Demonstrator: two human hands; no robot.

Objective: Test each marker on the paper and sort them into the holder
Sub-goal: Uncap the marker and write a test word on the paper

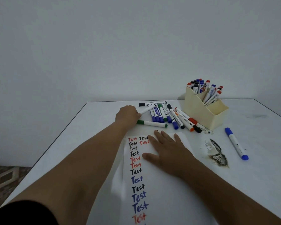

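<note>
A white marker (146, 109) lies at the left end of the loose pile of markers (165, 116) near the bench's far edge, and the left hand (127, 115) grips its near end with curled fingers, the barrel pointing away to the right. The pile holds blue-, green-, black- and red-capped markers lying side by side, with one green-capped marker (152, 123) crosswise at its near side, just beside the left hand. Nearer the person, the paper (152, 184) lies flat on the bench, a column of "Test" written down its left side in red, black and blue; the right hand (166, 148) rests on its far end, palm down with fingers straight and spread. The cream holder (206, 114) stands to the right of the pile toward the far right corner, markers upright in its compartments. A blue-capped marker (236, 143) lies alone toward the bench's right edge, beside a dark smudge (217, 153) on the white bench (88, 143).
</note>
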